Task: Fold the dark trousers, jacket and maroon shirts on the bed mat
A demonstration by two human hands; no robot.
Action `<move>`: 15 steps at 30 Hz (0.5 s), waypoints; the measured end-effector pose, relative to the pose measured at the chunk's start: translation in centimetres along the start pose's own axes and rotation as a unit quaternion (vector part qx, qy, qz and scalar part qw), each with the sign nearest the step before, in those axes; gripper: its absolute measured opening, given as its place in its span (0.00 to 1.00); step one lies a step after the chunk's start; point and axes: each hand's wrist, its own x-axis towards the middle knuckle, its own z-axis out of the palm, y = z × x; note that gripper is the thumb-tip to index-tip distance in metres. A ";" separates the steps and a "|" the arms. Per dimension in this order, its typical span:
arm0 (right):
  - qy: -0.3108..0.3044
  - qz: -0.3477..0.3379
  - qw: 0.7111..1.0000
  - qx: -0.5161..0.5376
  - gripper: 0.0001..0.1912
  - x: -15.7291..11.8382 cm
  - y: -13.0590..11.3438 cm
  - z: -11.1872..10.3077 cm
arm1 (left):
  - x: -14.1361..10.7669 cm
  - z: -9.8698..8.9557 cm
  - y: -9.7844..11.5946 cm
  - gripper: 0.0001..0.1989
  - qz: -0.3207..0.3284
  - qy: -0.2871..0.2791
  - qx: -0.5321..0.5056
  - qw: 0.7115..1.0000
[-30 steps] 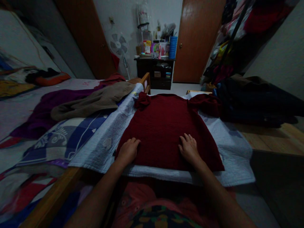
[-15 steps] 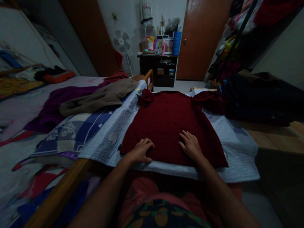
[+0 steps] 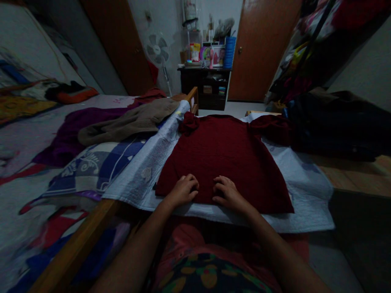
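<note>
A dark red long-sleeved shirt [image 3: 226,150] lies spread face down or face up, I cannot tell which, with its hem toward me and its sleeves bunched at the far corners. My left hand [image 3: 184,190] rests on the shirt near the hem, left of the middle, fingers bent and thumb apart. To its right, my right hand [image 3: 227,193] touches the same hem area, its fingers loosely curled and spread. Neither hand has cloth gathered in it. Under the shirt is a pale blue quilted cloth [image 3: 305,199].
On the left, a bed holds a grey-brown garment [image 3: 131,122], a purple cloth [image 3: 73,130] and a blue checked pillow [image 3: 91,167]. Dark folded clothes [image 3: 336,126] are stacked at the right on a wooden surface [image 3: 351,179]. A wooden rail [image 3: 79,244] runs at lower left.
My right hand has slid left and slightly toward me over the shirt, closer to my left hand. My left hand stays in nearly the same place with fingers slightly more bent.
</note>
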 end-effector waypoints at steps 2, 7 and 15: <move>0.004 0.007 1.000 0.002 0.02 0.3 0.4 0.0 | -0.2 0.1 0.4 0.07 0.006 -0.010 -0.010 1.000; 0.007 0.029 0.999 0.029 0.02 1.0 0.4 -0.7 | -0.5 0.5 1.8 0.18 0.040 -0.036 -0.014 0.998; 0.028 0.038 0.998 0.039 0.03 1.0 0.6 -0.7 | 0.4 1.5 2.2 0.15 0.041 0.033 -0.109 0.993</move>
